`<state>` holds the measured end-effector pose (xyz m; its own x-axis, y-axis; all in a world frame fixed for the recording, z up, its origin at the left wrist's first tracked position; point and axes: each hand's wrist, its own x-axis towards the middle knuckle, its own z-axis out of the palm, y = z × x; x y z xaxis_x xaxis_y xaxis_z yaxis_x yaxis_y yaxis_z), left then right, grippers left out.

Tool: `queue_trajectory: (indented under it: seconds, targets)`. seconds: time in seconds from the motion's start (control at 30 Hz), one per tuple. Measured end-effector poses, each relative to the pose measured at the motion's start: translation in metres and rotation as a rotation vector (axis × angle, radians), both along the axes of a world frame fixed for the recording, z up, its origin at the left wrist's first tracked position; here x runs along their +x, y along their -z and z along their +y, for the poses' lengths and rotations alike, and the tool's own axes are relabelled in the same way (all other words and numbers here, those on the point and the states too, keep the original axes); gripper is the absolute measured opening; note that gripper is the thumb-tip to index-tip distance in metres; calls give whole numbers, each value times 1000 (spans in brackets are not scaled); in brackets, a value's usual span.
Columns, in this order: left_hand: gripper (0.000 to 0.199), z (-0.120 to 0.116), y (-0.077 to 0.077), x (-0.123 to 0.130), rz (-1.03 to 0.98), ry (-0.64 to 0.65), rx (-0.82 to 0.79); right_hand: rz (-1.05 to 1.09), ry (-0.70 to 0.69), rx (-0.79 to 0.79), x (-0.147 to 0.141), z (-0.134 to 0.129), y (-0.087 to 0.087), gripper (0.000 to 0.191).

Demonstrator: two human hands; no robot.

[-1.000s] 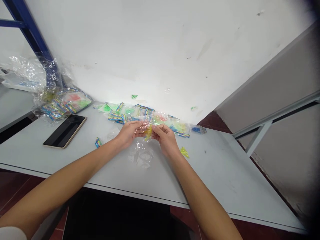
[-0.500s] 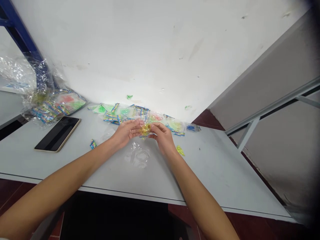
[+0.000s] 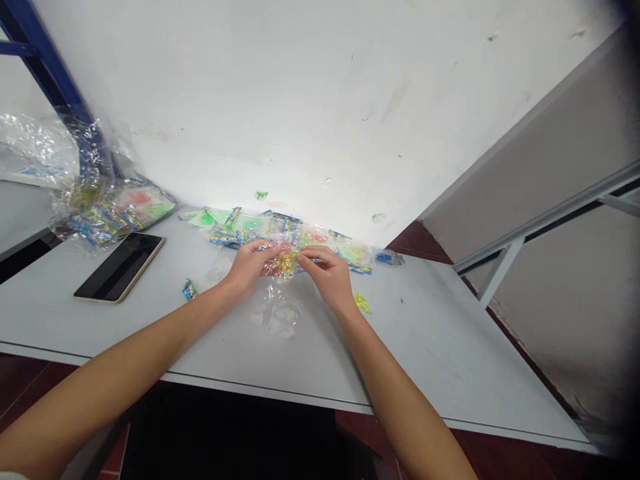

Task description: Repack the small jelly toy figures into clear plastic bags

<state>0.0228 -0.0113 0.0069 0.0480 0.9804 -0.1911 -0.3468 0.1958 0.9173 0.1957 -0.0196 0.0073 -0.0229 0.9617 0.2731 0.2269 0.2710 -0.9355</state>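
Note:
Between my two hands is a small clear plastic bag with a crumpled yellow plastic piece in or against it; I cannot tell which. My left hand holds the bag from the left, thumb on top and fingers beneath, seen through the film. From the right, my right hand pinches with thumb and forefinger at the edge beside the yellow piece. Another clear wrapper lies flat on the table just in front of my hands. A second yellow piece rests right of my right wrist.
Along the wall lies a row of clear packets with green, red and blue contents. A phone is at the left, near a big clear bag of packets. A small printed sachet lies on the grey table.
My right thumb and forefinger have closed together beside the yellow piece, and my left fingers have slid further under the film. The view has shifted slightly.

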Motion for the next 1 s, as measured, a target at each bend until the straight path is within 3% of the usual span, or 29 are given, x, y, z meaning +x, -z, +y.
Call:
queue_trajectory:
  seconds: [0.17,0.27,0.43,0.6,0.8,0.87,1.0]
  targets:
    - [16,4,2,-3,42,-59,-42,-89,-61,195,-1,-7,-6,11]
    - [16,10,8,-4,165,-110,39,-60,-116,214,-2,-10,-11,10]
    - [20,16,18,-3,311,-95,200,72,-163,99,2,-14,-24,12]
    - [28,13,8,-7,260,-49,127,113,-87,-44,25,-18,-39,21]
    - [35,-5,-16,-6,158,163,116,14,-18,-197,91,-28,-37,27]
    - [35,-12,-18,-4,222,339,104,-1,39,-269,116,-33,-32,29]
    - [33,-21,-17,-3,467,742,57,-22,14,-489,159,-43,-26,30]
